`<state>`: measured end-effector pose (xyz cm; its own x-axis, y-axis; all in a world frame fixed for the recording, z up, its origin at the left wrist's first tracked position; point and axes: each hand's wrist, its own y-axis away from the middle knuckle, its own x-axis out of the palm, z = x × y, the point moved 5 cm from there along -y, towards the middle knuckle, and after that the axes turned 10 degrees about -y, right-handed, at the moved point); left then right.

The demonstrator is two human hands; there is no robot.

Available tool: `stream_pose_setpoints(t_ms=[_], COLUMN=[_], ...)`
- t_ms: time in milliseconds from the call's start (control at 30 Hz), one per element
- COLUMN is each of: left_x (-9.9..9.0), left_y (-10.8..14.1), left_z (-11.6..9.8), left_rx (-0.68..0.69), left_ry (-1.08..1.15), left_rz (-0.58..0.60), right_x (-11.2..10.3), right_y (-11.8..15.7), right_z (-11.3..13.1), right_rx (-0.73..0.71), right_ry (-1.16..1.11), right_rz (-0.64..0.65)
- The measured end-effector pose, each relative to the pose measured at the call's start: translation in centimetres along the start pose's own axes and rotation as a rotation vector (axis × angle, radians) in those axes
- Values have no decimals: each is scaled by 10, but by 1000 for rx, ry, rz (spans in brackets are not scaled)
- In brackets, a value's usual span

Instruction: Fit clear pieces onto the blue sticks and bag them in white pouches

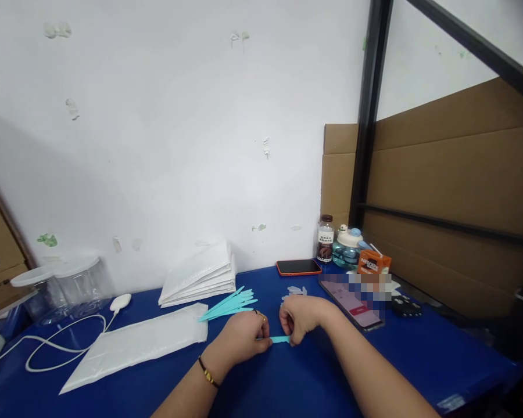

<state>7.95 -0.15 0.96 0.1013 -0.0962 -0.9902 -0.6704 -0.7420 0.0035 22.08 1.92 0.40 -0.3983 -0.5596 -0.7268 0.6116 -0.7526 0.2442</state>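
A short turquoise strip (280, 339) is stretched level between my two hands, just above or on the blue table; I cannot tell which. My left hand (243, 335) pinches its left end with thumb and fingers. At the other end, my right hand (304, 315) is closed on it the same way, with the fingertips bent down. Fanned out beyond my left hand are several more turquoise strips (230, 305), partly on a flat white packet (148, 341). Small translucent pieces (297, 289) lie right behind my right hand, which partly hides them.
Behind the strips sits a stack of white packets (200, 277). A white cable (65, 351) and clear containers (70, 290) are at left. Two phones, one orange-edged (298, 267) and one lit (353, 302), a brown-capped bottle (325, 239), a jug (347, 251) and an orange box (373, 262) stand right.
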Motion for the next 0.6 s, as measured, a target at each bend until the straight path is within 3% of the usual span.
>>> stream_pose_setpoints(t_ms=[133,267,433,600], left_x=[-3,-9,-22,-38], left_y=[1,3,3,8], left_z=[6,14,35,64], left_rx=[7,16,-29,-165], left_ry=[-69,9,94,188], left_rz=[-72,-145,-201,-359], right_x=[-1,-10,-25,-58], right_y=[-2,-2,-1,12], right_z=[3,9,-2,-24], right_rx=[-36,-72,-118,-133], right_ry=[-30,-52,-324,-515], right_rz=[-73,-217,-325,-660])
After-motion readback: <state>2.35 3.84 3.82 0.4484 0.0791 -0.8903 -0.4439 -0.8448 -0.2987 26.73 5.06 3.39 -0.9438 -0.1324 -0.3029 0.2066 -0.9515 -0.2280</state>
